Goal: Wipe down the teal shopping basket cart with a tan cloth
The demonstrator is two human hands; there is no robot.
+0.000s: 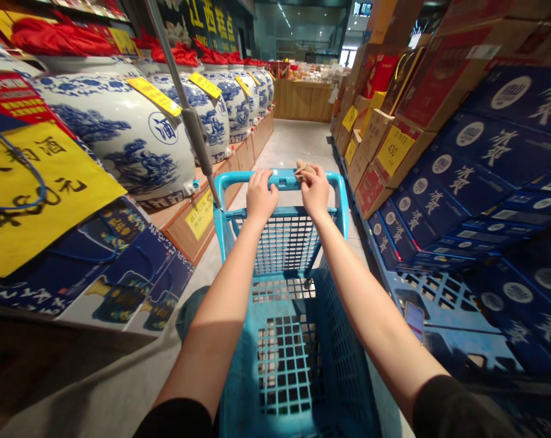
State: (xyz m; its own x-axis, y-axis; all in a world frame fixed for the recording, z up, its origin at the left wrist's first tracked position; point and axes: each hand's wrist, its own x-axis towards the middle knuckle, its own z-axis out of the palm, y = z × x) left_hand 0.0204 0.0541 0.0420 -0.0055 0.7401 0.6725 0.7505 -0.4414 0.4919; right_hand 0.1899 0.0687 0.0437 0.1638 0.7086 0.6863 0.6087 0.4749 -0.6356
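A blue plastic shopping cart (pixel 282 283) with a latticed basket stands in front of me, with both my arms stretched over it. My left hand (pixel 262 193) rests on the blue bar (pixel 238 176) at its far end, fingers curled over the top. Just to the right, my right hand (pixel 315 187) is closed at the same bar, pinching a small crumpled brown thing (pixel 304 169), perhaps cloth or paper. Part of that piece is hidden by the fingers. Through the cart's grid the floor shows.
Large blue-and-white jars (pixel 133 131) with red cloth tops line a wooden ledge on the left. A grey pole (pixel 184 91) rises beside the cart. Stacked blue boxes (pixel 476 158) and brown cartons (pixel 375 143) stand on the right. A phone (pixel 414 320) shows near a blue pallet (pixel 453 340). An aisle (pixel 298 140) runs ahead.
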